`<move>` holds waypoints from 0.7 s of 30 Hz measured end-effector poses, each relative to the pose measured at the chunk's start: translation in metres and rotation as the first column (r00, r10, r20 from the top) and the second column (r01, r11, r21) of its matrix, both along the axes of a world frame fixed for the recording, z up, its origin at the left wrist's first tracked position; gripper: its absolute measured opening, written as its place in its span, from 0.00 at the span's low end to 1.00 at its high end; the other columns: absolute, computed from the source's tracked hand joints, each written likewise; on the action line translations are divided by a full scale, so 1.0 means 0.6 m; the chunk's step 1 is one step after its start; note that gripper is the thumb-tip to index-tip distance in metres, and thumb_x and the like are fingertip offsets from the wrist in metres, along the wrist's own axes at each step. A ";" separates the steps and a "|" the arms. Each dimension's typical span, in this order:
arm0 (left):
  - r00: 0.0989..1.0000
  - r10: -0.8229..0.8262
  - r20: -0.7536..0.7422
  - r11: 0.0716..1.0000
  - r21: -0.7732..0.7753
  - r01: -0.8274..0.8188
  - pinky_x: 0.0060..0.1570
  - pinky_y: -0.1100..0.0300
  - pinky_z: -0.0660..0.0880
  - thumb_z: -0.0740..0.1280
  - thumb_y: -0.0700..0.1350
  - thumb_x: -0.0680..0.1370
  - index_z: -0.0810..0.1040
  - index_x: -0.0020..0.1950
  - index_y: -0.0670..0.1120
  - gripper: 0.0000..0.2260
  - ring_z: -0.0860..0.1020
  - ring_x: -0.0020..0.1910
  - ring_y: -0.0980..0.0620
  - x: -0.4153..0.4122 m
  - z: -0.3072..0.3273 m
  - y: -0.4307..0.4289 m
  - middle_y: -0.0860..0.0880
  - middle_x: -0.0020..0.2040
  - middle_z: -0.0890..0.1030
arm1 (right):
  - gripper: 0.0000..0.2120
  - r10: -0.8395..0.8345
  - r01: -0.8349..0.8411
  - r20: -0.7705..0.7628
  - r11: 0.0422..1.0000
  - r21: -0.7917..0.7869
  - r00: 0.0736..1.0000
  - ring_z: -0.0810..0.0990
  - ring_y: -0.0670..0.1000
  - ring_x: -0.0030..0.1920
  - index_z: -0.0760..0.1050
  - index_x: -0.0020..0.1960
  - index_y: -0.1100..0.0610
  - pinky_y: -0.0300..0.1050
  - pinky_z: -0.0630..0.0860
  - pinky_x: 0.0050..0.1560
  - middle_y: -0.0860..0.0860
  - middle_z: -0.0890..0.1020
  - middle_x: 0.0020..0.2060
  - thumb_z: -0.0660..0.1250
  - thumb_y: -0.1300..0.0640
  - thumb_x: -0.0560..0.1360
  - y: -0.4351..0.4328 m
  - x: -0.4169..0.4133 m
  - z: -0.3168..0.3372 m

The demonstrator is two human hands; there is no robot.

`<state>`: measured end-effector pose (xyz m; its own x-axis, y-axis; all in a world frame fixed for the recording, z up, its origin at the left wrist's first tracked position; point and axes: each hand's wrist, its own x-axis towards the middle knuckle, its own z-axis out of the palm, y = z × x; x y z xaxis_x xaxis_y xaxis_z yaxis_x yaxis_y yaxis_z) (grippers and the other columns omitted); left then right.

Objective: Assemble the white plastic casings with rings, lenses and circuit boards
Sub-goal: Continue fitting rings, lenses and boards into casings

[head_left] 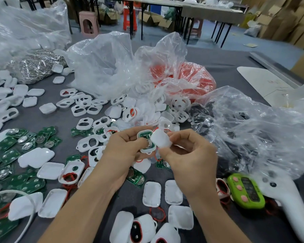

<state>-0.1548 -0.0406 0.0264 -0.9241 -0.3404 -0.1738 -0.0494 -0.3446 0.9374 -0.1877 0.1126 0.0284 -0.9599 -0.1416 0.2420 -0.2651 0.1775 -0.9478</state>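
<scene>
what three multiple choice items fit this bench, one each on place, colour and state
1. Where is the green timer? A. right of the right hand B. on the red bag C. on a stool
2. What colour are the circuit boards? A. blue B. green C. black
3. What is the left hand doing? A. lying flat B. gripping a casing half with a board in it C. pulling a bag

Answers: 1 A, it lies to that hand's right; 2 B, the pile at left is green; 3 B, its fingers curl round the casing half while the right hand pinches a white cover.
</scene>
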 end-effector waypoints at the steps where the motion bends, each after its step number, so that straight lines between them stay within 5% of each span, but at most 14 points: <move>1: 1.000 0.003 0.001 1.000 -0.011 -0.003 0.29 0.62 0.77 0.65 0.27 0.77 0.87 0.52 0.43 0.16 0.83 0.33 0.50 0.000 0.000 0.003 0.41 0.45 0.87 | 0.14 -0.025 0.025 -0.002 1.000 0.013 1.000 0.87 0.44 0.40 0.81 0.42 0.47 0.47 0.85 0.42 0.41 0.87 0.39 0.81 0.61 0.63 -0.008 0.005 -0.001; 6: 0.999 0.039 0.033 0.999 -0.030 -0.038 0.40 0.56 0.72 0.67 0.30 0.76 0.89 0.49 0.52 0.18 0.79 0.39 0.50 0.001 0.001 0.011 0.45 0.47 0.88 | 0.14 -0.100 0.104 -0.047 0.991 0.080 0.994 0.85 0.42 0.36 0.81 0.42 0.46 0.43 0.82 0.38 0.37 0.84 0.35 0.83 0.58 0.63 -0.030 0.013 -0.007; 12: 0.998 0.045 0.051 0.998 0.048 -0.048 0.36 0.58 0.70 0.66 0.34 0.69 0.88 0.51 0.49 0.18 0.77 0.36 0.50 0.003 0.010 0.019 0.44 0.44 0.87 | 0.13 -0.141 0.155 -0.115 0.980 0.128 0.983 0.83 0.40 0.35 0.81 0.42 0.47 0.37 0.79 0.37 0.38 0.83 0.35 0.83 0.57 0.62 -0.041 0.012 -0.009; 21: 0.996 0.083 0.030 0.992 0.088 -0.085 0.30 0.67 0.76 0.65 0.30 0.78 0.88 0.52 0.47 0.16 0.83 0.33 0.54 0.005 0.012 0.032 0.44 0.46 0.88 | 0.13 -0.121 0.164 -0.215 0.967 0.194 0.969 0.80 0.43 0.37 0.81 0.45 0.48 0.34 0.74 0.38 0.40 0.80 0.31 0.82 0.55 0.65 -0.050 0.015 -0.012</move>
<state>-0.1520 -0.0214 0.0334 -0.8875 -0.3989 -0.2308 -0.0409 -0.4308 0.9015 -0.1784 0.0827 0.0215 -0.9089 -0.0745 0.4103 -0.4024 0.4150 -0.8160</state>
